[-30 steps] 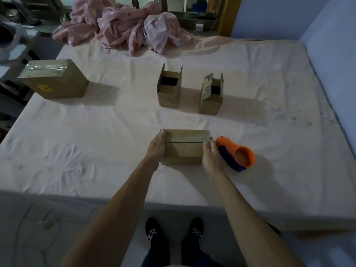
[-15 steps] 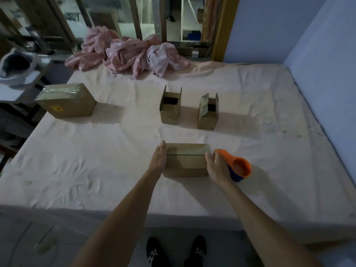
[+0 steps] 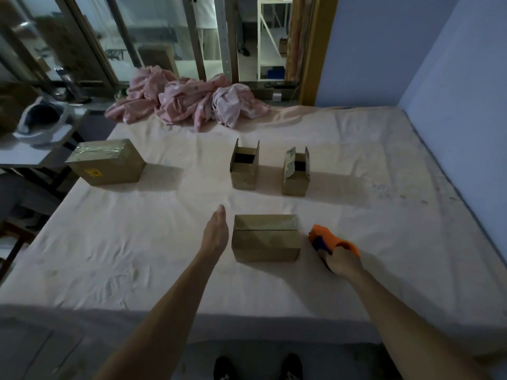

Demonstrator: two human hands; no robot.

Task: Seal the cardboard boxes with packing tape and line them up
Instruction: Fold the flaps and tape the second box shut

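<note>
Pale-sheeted bed set against blue walls, with a heap of pink bedding at its far edge. The sealed box sits just to the right of the left hand, close to its fingers but apart from them. Its long axis runs left to right across the view, and the taped seam faces up and follows that axis. The left fingers are straight and released, edge-on to the bed, and point away from the person. The right hand is clenched round the orange tape dispenser, whose nose points away and leftward, toward the box's right end without touching it. Beyond the left fingertips stand two open boxes, flaps upright, side by side and apart. Far to the left of the fingers lies a larger taped box, near the bed's left edge. Half a second earlier both hands pressed on the ends of the sealed box; the left has since come off it, and the right has gone to the dispenser. The box itself keeps its place and heading.
</note>
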